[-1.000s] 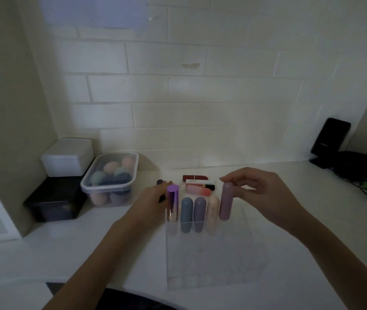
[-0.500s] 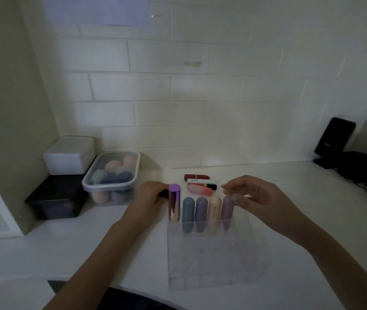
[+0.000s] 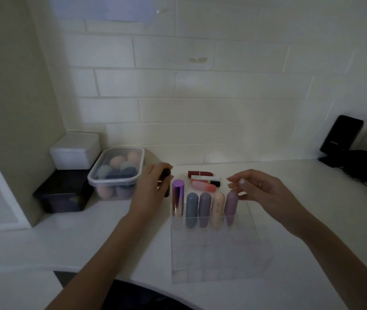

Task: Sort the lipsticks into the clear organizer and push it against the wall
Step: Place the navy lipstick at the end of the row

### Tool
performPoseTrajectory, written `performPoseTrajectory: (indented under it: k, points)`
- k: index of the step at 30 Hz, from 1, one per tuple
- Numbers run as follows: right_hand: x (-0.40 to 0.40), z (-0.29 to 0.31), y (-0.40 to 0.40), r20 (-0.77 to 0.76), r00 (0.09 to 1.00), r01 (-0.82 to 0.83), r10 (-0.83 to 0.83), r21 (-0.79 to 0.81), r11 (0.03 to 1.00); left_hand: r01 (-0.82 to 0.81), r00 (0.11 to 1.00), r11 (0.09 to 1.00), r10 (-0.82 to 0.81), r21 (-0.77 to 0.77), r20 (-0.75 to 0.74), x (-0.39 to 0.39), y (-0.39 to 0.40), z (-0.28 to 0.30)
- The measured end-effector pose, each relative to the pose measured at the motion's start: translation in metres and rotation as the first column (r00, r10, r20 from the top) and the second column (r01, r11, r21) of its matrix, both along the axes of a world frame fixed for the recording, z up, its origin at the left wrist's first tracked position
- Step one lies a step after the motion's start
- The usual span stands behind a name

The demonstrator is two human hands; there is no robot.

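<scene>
Five lipsticks (image 3: 204,209) fill organizer's (image 3: 220,253) far edge

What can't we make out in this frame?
Head view only, dim light:
- Dark lipstick in the left hand: mostly covered by fingers; shape and label unclear.
- Organizer: clear walls nearly vanish; cell dividers and empty slots cannot be counted.
- Lipsticks lying behind it: stacked together, labels too small.
- Right hand: contact with the lilac lipstick unclear.

A white countertop (image 3: 289,186) carries a clear plastic organizer (image 3: 218,253) at centre, three loose lipsticks (image 3: 202,181) behind it, and a lidded clear sponge tub (image 3: 116,173) and black box (image 3: 63,193) at left.
</scene>
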State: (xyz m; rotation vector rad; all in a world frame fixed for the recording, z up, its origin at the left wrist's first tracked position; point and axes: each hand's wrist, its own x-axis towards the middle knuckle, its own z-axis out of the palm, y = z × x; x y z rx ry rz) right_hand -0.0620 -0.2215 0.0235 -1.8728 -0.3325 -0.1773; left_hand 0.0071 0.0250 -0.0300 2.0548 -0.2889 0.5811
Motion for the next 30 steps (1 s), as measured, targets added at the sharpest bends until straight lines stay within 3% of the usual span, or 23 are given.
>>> performPoseTrajectory:
  k: [2,5,9,14,18,22,26,30]
  points:
    - [0.001,0.002,0.001,0.025,0.999,0.025,-0.025,0.014,1.000,-0.048,0.997,0.984,0.058,-0.170,0.053,-0.006,-0.002,0.013]
    - [0.003,0.010,0.007,0.126,0.989,0.078,-0.079,0.008,0.997,0.003,0.999,0.898,0.019,-0.440,0.044,-0.017,-0.004,0.037]
    - [0.004,0.024,0.023,0.237,0.969,0.061,-0.065,0.022,0.998,0.044,0.996,0.844,0.008,-0.534,0.094,-0.035,-0.010,0.067]
    - [0.000,0.042,0.050,0.224,0.972,-0.096,0.073,0.096,0.991,0.087,0.966,0.962,-0.018,-0.260,0.258,-0.065,-0.038,0.092]
    - [-0.001,0.045,0.057,0.218,0.972,-0.137,0.082,0.248,0.959,-0.002,0.944,1.000,0.000,0.006,0.329,-0.078,-0.061,0.084]
    - [0.004,0.042,0.038,0.122,0.989,-0.125,0.081,0.412,0.903,0.039,0.951,0.999,-0.039,0.006,0.307,-0.079,-0.062,0.071]
    - [0.010,0.046,0.025,0.090,0.990,-0.139,0.107,0.546,0.827,0.007,0.934,0.994,-0.047,0.112,0.353,-0.084,-0.060,0.066]
    - [0.012,0.046,0.020,0.101,0.983,-0.181,0.150,0.546,0.818,0.072,0.896,0.980,-0.144,0.183,0.420,-0.080,-0.056,0.061]
